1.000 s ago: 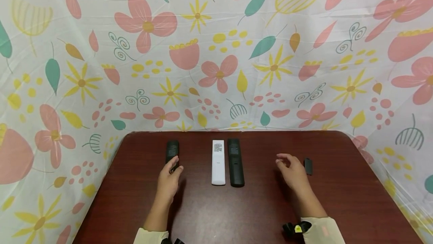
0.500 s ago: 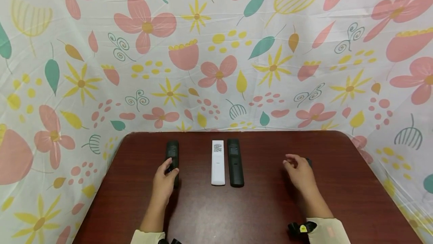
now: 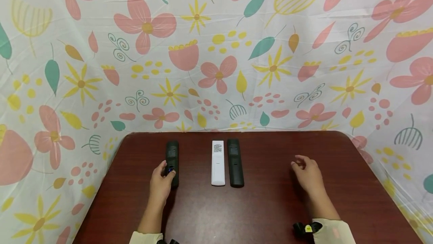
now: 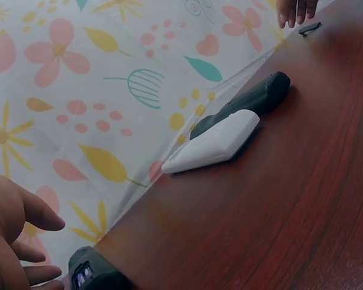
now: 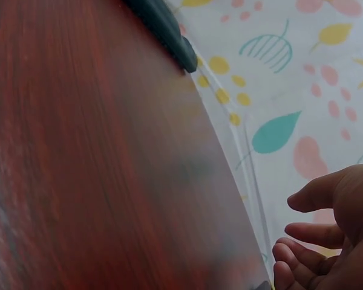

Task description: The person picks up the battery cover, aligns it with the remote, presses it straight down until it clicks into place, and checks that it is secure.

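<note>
Two half-open, empty hands; small dark piece in left-wrist view, unseen from head.

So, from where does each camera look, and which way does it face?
Head: worn on the head, looking forward and down at the table; shows left hand, right hand and sleeves.
Left wrist: on that wrist, looking across the table toward the white remote; left hand at lower left, right hand at top.
Right wrist: on that wrist, looking over the table's far edge at patterned cloth; right hand at lower right.
Head and left wrist share the white remote and both hands.
</note>
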`<state>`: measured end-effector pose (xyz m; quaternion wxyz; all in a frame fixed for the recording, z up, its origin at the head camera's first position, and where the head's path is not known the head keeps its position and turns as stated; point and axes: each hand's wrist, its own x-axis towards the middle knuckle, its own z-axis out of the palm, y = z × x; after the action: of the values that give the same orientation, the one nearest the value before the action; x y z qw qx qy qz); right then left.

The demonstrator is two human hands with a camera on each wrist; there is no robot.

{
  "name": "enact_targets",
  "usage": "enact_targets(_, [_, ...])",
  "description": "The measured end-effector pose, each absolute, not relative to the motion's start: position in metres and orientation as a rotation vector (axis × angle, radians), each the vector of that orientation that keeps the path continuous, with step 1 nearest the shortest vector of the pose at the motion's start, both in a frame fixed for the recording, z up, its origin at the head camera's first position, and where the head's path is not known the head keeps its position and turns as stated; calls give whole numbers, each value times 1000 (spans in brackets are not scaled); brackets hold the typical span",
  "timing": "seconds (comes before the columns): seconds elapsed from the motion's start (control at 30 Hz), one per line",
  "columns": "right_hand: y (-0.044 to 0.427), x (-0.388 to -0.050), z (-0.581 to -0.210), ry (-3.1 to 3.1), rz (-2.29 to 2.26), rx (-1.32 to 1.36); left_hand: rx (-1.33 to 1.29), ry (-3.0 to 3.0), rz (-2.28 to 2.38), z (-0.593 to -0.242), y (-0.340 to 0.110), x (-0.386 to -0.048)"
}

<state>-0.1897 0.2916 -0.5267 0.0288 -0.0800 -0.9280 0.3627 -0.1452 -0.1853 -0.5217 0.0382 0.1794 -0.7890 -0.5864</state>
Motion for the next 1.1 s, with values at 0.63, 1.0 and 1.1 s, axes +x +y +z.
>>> enact_targets(0.63, [321,-195,-532,-2924,1074,-373,549,-2756,-1411,-535,-198,-148])
enact_targets(1.0, [329,-194,-535,-3070,1051,-500,528,-2887,-1195,-531,-200,-150])
enact_targets(1.1, [329,-193,-535,-3079,1042,-508,516,-2905,-1173,-531,-200,-151])
